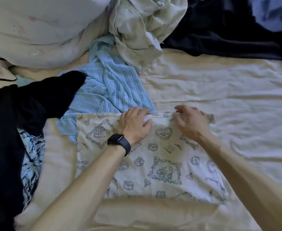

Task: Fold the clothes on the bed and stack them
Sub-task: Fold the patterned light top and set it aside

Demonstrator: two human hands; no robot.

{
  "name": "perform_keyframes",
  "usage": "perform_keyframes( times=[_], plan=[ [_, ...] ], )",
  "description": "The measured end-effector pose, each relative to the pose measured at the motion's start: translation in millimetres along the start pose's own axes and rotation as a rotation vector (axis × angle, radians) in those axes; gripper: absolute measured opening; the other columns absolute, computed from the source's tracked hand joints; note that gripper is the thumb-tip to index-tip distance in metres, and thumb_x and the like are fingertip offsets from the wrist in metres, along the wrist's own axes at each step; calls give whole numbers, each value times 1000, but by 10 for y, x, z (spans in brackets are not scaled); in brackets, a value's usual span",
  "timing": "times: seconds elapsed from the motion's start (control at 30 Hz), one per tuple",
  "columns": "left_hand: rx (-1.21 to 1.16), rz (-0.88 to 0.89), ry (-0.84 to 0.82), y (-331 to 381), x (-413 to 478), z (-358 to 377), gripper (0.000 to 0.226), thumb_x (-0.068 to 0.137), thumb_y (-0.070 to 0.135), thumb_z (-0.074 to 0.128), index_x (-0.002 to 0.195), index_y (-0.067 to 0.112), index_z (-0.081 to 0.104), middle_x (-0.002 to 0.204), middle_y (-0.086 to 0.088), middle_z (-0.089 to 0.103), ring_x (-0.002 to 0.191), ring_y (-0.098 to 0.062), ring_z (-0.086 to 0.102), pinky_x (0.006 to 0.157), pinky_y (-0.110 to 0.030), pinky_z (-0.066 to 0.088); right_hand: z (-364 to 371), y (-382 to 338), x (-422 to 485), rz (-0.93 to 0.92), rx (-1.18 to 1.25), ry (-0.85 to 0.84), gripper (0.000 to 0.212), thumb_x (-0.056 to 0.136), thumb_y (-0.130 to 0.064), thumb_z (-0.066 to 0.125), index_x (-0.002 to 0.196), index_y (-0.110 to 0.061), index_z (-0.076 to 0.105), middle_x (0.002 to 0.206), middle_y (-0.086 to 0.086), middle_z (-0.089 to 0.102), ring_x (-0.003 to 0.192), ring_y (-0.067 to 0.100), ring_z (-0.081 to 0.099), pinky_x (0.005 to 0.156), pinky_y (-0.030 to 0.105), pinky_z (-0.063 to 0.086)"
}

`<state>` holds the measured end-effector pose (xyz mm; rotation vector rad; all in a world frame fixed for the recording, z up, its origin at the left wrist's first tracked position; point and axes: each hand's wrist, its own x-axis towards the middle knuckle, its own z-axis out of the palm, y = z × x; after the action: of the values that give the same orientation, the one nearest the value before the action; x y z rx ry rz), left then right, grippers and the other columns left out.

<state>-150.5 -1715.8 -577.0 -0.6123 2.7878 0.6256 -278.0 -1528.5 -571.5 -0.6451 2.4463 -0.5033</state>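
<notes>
Head view, around: a blue knit top (107, 90) lies crumpled just beyond the printed cloth (162, 157), its lower edge tucked under the cloth's far-left corner.
Left side: a black garment (28, 100) sprawls over the knit top's left part, with a blue-and-black patterned cloth (31, 157) below it.
Far side: a pale shirt heap (140, 30) sits beside a big pillow (36, 30), with a dark garment (220, 35) and a blue cloth (273, 12) at the far right.
Printed cloth: it lies flat on the cream sheet (237, 90), folded to a rectangle, right in front of the person.
Writing: the prints are hearts, frames and a cartoon cat; any lettering is too small to read.
Left hand (133, 125): watch (119, 142) on the wrist, fingers curled over the cloth's far edge, thumb pinching a fold of it.
Right hand (191, 122): blurred, fingers bent claw-like over the same edge; whether it grips is unclear.
</notes>
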Motion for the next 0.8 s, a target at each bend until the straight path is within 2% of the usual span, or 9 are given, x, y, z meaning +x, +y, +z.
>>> perform_keyframes(
  times=[0.13, 0.2, 0.3, 0.37, 0.43, 0.57, 0.63, 0.7, 0.8],
  plan=[
    [82, -101, -99, 37, 236, 4, 36, 99, 52, 41, 124, 32, 59, 120, 4, 61, 114, -20, 53, 95, -37, 32, -38, -109, 200, -2, -90, -89, 50, 100, -60, 40, 132, -26, 58, 124, -6, 69, 123, 22, 54, 104, 43, 32],
    [124, -112, -135, -46, 261, -48, 35, 100, 52, 40, 119, 30, 59, 116, 3, 64, 109, -20, 55, 92, -37, 33, -26, -174, 277, 71, -143, -133, 51, 98, -63, 40, 118, -24, 64, 115, -1, 72, 109, 24, 60, 96, 42, 34],
    [133, -120, -161, -152, 264, -98, 31, 101, 48, 42, 112, 27, 62, 111, 3, 66, 105, -21, 57, 93, -38, 35, 6, -221, 383, 178, -251, -198, 41, 92, -55, 50, 97, -16, 63, 92, 2, 64, 87, 26, 54, 90, 42, 38],
    [130, -119, -146, -176, 284, -109, 27, 102, 44, 44, 108, 25, 63, 108, 3, 68, 104, -21, 58, 94, -39, 35, -12, -213, 464, 210, -234, -285, 27, 87, -41, 58, 88, -14, 60, 84, 0, 60, 85, 25, 58, 92, 41, 45],
    [102, -123, -132, -181, 324, -115, 24, 103, 41, 45, 105, 24, 62, 104, 3, 68, 101, -23, 59, 93, -38, 35, -65, -196, 548, 204, -142, -339, 12, 83, -27, 58, 81, -15, 62, 77, 1, 64, 85, 28, 65, 88, 39, 52],
    [23, -182, -175, -254, 378, -125, 23, 103, 45, 45, 102, 27, 59, 96, 1, 70, 93, -26, 62, 87, -36, 36, -124, -69, 634, 186, -84, -256, 8, 90, -28, 56, 91, -24, 63, 85, 2, 69, 88, 30, 66, 80, 37, 52],
    [29, -173, -195, -283, 385, -118, 25, 103, 49, 45, 103, 28, 58, 94, 1, 69, 91, -25, 61, 85, -35, 35, -72, 1, 611, 109, -199, -175, 15, 95, -36, 58, 100, -23, 64, 93, 3, 70, 92, 31, 65, 74, 35, 48],
    [20, -157, -187, -311, 385, -108, 27, 103, 50, 44, 100, 29, 59, 88, 5, 66, 87, -23, 60, 85, -35, 33, -29, 30, 560, 49, -228, -112, 25, 96, -47, 58, 100, -23, 64, 90, 1, 68, 90, 28, 64, 70, 34, 45],
    [2, -150, -162, -373, 379, -115, 31, 104, 48, 41, 95, 27, 61, 79, 9, 62, 86, -23, 61, 84, -34, 32, -42, 97, 524, 80, -134, -176, 21, 90, -51, 61, 93, -30, 61, 89, -3, 67, 84, 23, 60, 77, 37, 49]
  ],
)
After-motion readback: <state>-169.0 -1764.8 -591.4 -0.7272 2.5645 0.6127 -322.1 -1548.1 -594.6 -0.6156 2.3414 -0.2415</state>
